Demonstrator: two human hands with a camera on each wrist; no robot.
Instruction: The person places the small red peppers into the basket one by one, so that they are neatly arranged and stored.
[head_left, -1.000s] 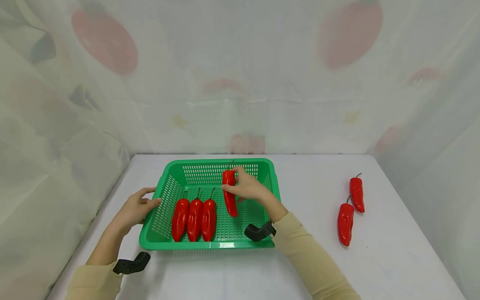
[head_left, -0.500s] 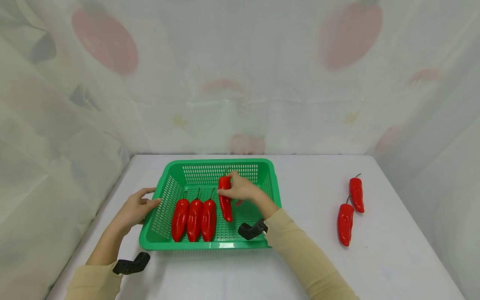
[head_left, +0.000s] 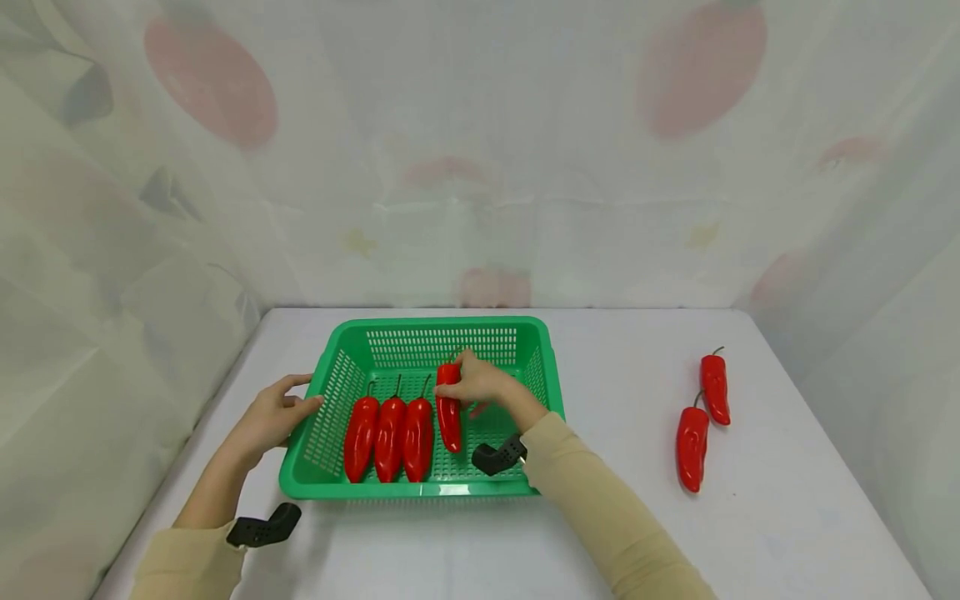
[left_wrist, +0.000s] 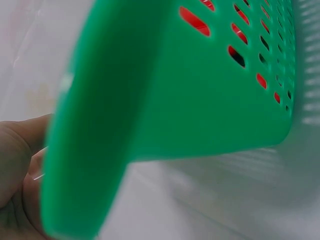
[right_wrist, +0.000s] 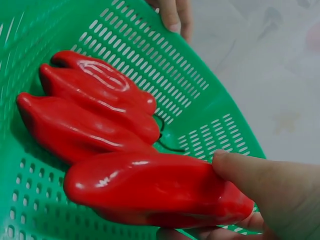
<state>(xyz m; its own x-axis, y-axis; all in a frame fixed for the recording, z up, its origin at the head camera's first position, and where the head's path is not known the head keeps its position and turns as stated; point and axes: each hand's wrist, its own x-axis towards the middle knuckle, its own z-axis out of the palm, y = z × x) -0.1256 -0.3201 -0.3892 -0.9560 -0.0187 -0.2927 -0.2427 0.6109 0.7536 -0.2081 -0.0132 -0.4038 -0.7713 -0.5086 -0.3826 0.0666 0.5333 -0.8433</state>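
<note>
Inside the green basket [head_left: 420, 491], the right hand [head_left: 483, 382] pinches a red pepper [head_left: 449, 412] near its stem end, thumb on one side and fingers on the other. Three red peppers [head_left: 388, 440] lie side by side to its left, stems toward the back. In the right wrist view the held pepper [right_wrist: 155, 190] overlaps or touches the nearest of them. The left hand [head_left: 268, 418] grips the basket's left rim, thumb on top; in the left wrist view part of that hand [left_wrist: 20, 175] shows behind the rim [left_wrist: 100, 120].
Two more red peppers, one [head_left: 714, 387] farther back and one [head_left: 691, 448] nearer, lie on the white table [head_left: 600, 358] right of the basket. A pale curtain with fruit prints [head_left: 480, 167] hangs behind the table and along its sides.
The right hand has carried its pepper slightly left and toward the front of the basket, closer to the row of three. The left hand and the basket have stayed in place.
</note>
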